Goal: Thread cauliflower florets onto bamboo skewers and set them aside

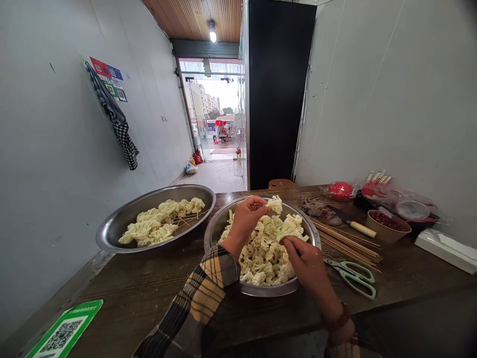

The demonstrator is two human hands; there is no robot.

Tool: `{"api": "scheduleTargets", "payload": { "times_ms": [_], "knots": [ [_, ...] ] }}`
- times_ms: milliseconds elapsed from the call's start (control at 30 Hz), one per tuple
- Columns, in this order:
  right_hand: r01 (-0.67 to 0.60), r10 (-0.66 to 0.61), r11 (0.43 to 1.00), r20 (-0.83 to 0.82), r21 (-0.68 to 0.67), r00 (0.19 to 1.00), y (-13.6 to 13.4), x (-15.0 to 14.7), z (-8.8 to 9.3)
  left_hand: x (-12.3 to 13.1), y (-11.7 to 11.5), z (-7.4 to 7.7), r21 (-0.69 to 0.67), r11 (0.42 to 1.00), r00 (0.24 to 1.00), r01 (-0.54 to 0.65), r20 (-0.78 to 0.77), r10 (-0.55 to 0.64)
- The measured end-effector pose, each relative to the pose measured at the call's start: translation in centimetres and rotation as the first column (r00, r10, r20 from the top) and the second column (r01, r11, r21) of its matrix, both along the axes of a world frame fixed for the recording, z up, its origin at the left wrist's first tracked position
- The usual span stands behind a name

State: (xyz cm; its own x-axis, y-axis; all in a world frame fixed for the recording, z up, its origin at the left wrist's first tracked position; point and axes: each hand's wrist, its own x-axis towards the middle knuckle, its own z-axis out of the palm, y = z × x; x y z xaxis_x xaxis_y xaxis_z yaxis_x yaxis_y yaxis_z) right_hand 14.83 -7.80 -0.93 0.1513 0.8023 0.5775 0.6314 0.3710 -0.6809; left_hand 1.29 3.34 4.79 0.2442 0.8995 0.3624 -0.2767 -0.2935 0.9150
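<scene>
Over a metal basin (261, 288) heaped with cauliflower florets (261, 248), both hands are closed on pieces. My left hand (246, 219) pinches a small cauliflower floret (275, 204) above the far side of the basin. In my right hand (305, 256) is a larger cauliflower piece (288, 228), held by its pale green stem end over the basin's right part. The two held pieces look apart. To the left, a wide metal bowl (112, 238) contains skewered cauliflower (156, 223), with thin sticks pointing right.
Right of the basin lie bamboo skewers (346, 243), green-handled scissors (356, 278) and a knife (361, 228). Beyond them stand a tub of dark red contents (387, 223) and a tissue pack (447, 248). A green QR-code card (67, 330) rests at the table's left front.
</scene>
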Motion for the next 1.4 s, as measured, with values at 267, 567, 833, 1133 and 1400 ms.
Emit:
{"api": "scheduleTargets", "payload": {
  "times_ms": [267, 567, 833, 1133, 1400],
  "knots": [
    [0.000, 0.000, 1.000, -0.011, -0.021, 1.000, 0.0, -0.1, 0.0, 0.0, 0.0, 0.0, 0.015, 1.000, 1.000, 0.018, 0.014, -0.018],
    [-0.019, 0.019, 1.000, -0.018, -0.005, 1.000, 0.1, 0.1, -0.1, -0.2, 0.0, 0.1, 0.042, 0.998, 0.999, 0.051, -0.005, -0.050],
    [0.006, -0.006, 1.000, -0.011, 0.008, 1.000, -0.2, 0.0, 0.1, -0.1, -0.6, 0.7, -0.025, 0.996, 0.996, 0.082, 0.023, -0.081],
    [0.016, -0.014, 0.998, -0.034, 0.053, 0.999, -0.1, 0.0, -0.2, 0.2, -0.7, 0.3, 0.000, 0.989, 0.989, 0.146, -0.021, -0.146],
    [0.066, -0.061, 0.996, -0.090, 0.056, 0.994, 0.2, 0.1, -0.3, 0.6, -0.9, 0.0, 0.040, 0.974, 0.972, 0.222, -0.089, -0.218]
  ]
}}
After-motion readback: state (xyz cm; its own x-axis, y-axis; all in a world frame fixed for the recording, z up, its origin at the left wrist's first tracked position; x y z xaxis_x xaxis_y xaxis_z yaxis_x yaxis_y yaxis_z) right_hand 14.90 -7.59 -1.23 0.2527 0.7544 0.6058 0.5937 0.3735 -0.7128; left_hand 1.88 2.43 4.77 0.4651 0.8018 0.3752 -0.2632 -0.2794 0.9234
